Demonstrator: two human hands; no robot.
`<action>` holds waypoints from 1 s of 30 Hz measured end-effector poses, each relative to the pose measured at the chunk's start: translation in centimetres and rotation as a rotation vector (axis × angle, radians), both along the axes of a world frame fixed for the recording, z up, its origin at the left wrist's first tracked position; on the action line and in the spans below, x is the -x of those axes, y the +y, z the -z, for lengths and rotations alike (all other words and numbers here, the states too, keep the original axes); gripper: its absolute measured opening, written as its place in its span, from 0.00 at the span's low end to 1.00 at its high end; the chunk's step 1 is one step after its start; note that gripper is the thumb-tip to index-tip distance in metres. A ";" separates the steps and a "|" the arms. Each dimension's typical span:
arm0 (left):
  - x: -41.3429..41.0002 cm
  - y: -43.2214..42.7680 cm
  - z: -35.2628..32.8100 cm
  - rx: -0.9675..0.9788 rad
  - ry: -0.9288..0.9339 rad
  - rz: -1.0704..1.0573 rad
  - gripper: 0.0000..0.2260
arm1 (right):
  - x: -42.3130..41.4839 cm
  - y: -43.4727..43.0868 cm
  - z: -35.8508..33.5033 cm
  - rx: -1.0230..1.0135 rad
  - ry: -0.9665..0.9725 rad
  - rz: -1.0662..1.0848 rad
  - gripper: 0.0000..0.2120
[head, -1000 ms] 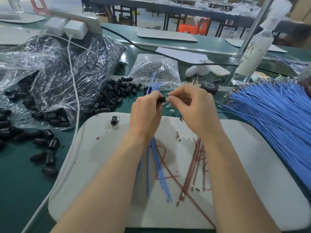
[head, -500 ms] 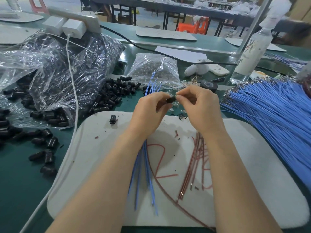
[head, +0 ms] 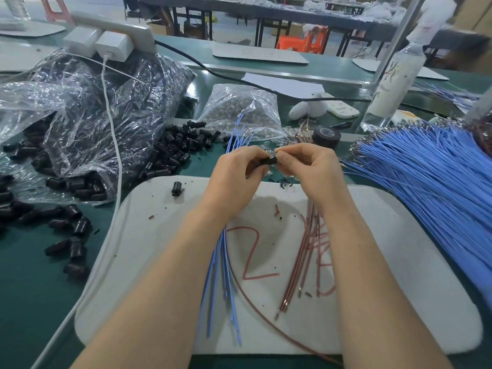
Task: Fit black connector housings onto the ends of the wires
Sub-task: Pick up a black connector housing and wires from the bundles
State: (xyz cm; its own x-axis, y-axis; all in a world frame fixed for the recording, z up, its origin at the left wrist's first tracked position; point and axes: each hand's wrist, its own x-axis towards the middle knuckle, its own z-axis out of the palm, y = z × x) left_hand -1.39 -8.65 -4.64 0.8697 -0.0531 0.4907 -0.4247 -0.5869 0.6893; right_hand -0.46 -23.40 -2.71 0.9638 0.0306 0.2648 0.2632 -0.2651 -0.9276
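A green workbench [head: 40, 302] in a workshop carries a white mat [head: 399, 262], and the work goes on above the mat's far edge. There a black housing [head: 269, 161] is held in the air between the two hands, lying roughly sideways.

The right hand [head: 311, 169] pinches one end of it with thumb and fingertips. The left hand [head: 234, 177] meets its other end while its fingers are clenched around a small bunch of blue wires [head: 221, 275]. These hang down under the wrist onto the mat, and their far ends stick up beyond the knuckles. Keeping the bunch in the fist likely saves reaching for each new wire. Which wire end is going into the housing is hidden by the fingers.

Red wires [head: 300, 262] lie on the mat under the right forearm, and one loose connector [head: 177, 188] sits near the mat's far left corner.

Supplies ring the mat within easy reach:
- a spilled heap of black connectors [head: 181, 147] beside a big clear bag [head: 93, 115] on the left
- a small bag [head: 239, 110] just beyond the hands
- a roll of tape [head: 326, 135] near it
- a large fan of blue wire stock [head: 426, 187] on the right
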 end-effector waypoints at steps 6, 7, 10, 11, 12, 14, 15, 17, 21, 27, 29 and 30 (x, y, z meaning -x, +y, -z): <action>-0.2 -0.2 0.3 0.050 0.118 -0.028 0.06 | -0.1 0.9 0.5 0.087 -0.044 0.040 0.06; -0.2 -0.1 0.3 0.048 0.114 -0.042 0.06 | -0.1 0.9 0.4 0.103 -0.066 0.066 0.06; -0.3 0.2 0.4 0.104 0.094 -0.097 0.06 | -0.2 0.7 0.2 0.074 -0.096 0.148 0.07; -0.3 0.4 0.4 0.139 0.088 -0.112 0.06 | -0.2 0.6 0.1 0.064 -0.094 0.165 0.07; -0.4 0.5 0.4 0.177 0.082 -0.122 0.06 | -0.2 0.6 0.1 0.068 -0.093 0.174 0.08; -0.4 0.5 0.3 0.235 0.070 -0.132 0.07 | -0.1 0.8 0.0 0.097 -0.098 0.178 0.09; -0.4 0.5 0.3 0.251 0.064 -0.131 0.07 | 0.0 0.9 0.0 0.106 -0.101 0.173 0.08; -0.3 0.5 0.3 0.275 0.054 -0.117 0.07 | 0.1 1.3 -0.1 0.088 -0.103 0.150 0.06; -0.2 0.4 0.2 0.298 0.030 -0.098 0.07 | 0.4 2.0 -0.2 0.012 -0.104 0.060 0.06; -0.1 0.2 0.1 0.273 0.067 -0.057 0.09 | 0.7 2.5 -0.4 0.071 -0.159 0.016 0.08; -0.1 0.0 0.2 0.270 0.070 -0.049 0.09 | 0.7 2.6 -0.3 0.102 -0.190 0.022 0.08; -0.1 0.0 0.2 0.266 0.066 -0.044 0.08 | 0.8 2.6 -0.3 0.125 -0.212 0.030 0.07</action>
State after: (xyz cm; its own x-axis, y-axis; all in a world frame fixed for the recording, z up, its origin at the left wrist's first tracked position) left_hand -1.34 -8.66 -4.84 0.8988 0.1092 0.4246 -0.3518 -0.3982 0.8471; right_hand -1.28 -20.80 -2.46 0.8881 0.0477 0.4572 0.4386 -0.3853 -0.8119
